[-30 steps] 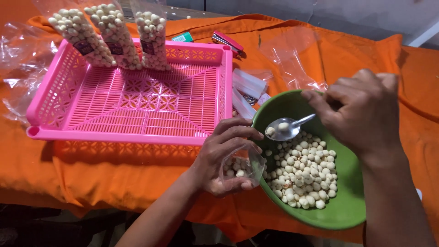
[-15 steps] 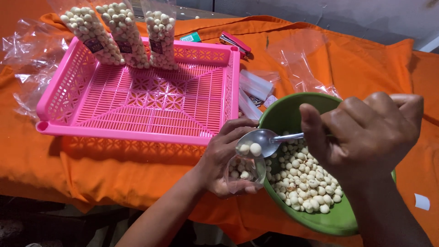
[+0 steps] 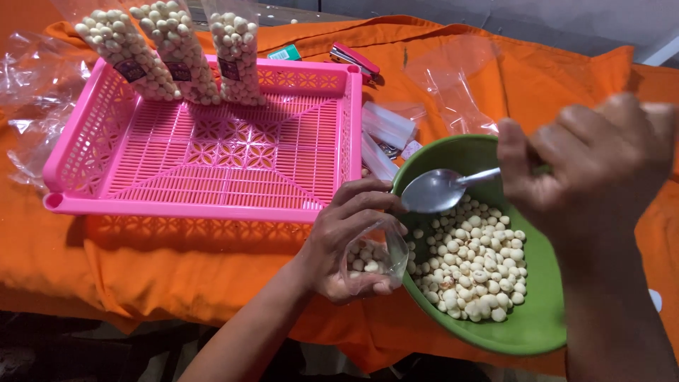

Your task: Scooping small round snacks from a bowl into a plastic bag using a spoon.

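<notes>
Fingers [image 3: 357,205] of the left hand [image 3: 346,244] curl around a small clear bag [image 3: 373,258], holding its mouth open beside the rim of the green bowl [image 3: 530,325]; a few pale round balls already lie inside the bag. Right hand [image 3: 594,170], blurred, pinches the handle of a metal spoon [image 3: 438,189], whose empty scoop hangs over the bowl's heap of pale balls [image 3: 470,262]. On the orange cloth [image 3: 177,262] covering the desk sits a pink slotted tray [image 3: 205,159], with three filled bags [image 3: 173,53] leaning against its far wall. Loose clear bags [image 3: 456,85] lie beyond the bowl, and a pink stapler [image 3: 353,60] rests behind the tray.
</notes>
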